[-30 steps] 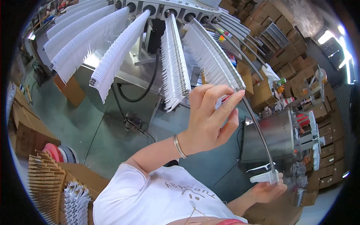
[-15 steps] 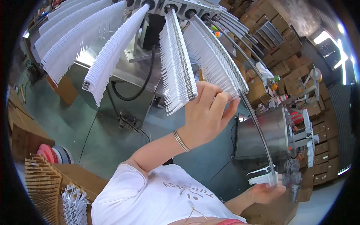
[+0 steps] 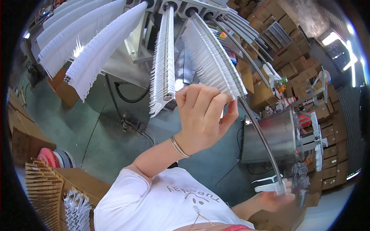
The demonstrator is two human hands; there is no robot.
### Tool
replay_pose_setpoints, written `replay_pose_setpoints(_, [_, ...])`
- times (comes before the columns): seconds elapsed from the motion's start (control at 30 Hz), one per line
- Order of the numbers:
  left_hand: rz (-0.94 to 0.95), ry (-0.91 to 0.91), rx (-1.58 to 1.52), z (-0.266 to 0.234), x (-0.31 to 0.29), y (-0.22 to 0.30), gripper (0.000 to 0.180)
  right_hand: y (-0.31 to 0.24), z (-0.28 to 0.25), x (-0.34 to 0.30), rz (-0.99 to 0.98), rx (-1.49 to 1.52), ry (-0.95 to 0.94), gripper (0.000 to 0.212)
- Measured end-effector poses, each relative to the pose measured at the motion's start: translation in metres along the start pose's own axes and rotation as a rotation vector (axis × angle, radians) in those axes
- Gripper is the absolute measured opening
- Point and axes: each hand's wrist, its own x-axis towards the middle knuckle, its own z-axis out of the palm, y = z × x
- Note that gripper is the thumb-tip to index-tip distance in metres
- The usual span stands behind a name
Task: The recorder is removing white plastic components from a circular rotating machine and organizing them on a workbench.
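My left hand (image 3: 204, 115), with bangles at the wrist, has its fingers curled at the lower end of a row of thin white pieces (image 3: 216, 57) threaded along a metal rod. White shows between thumb and fingers, so it seems to grip the end pieces. From that row's end a bare curved metal rod (image 3: 259, 125) runs down to my right hand (image 3: 273, 199). The right fingers are closed around a small bunch of white slotted pieces (image 3: 271, 185) at the rod's lower end. Another full row (image 3: 163, 57) hangs left of my left hand.
More loaded rows (image 3: 104, 46) fan out to the left from a metal machine head (image 3: 192, 9). Bare rods (image 3: 246, 50) stick out at the right. A steel drum (image 3: 269, 134), stacked cartons (image 3: 304, 69), a spiky rack (image 3: 42, 192) and coloured rolls (image 3: 56, 158) stand around.
The loaded rows have shifted left, and the row at my left hand has swung slightly left too. My left hand followed it leftward. The right hand sits nearly where it was, slightly lower.
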Motion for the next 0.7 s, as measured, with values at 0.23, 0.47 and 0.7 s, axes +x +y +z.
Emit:
replay_pose_setpoints(0.23, [-0.023, -0.001, -0.013, -0.022, 0.004, 0.002, 0.028, -0.006, 0.004, -0.004, -0.119, -0.182, -0.047, 0.024])
replay_pose_setpoints(0.47, [-0.109, -0.026, -0.131, -0.036, 0.005, -0.002, 0.024, -0.009, 0.005, -0.007, -0.089, -0.044, -0.032, 0.024])
replay_pose_setpoints(0.7, [-0.132, -0.037, -0.150, -0.053, 0.009, -0.004, 0.023, -0.012, -0.006, -0.008, -0.171, -0.141, -0.186, 0.030])
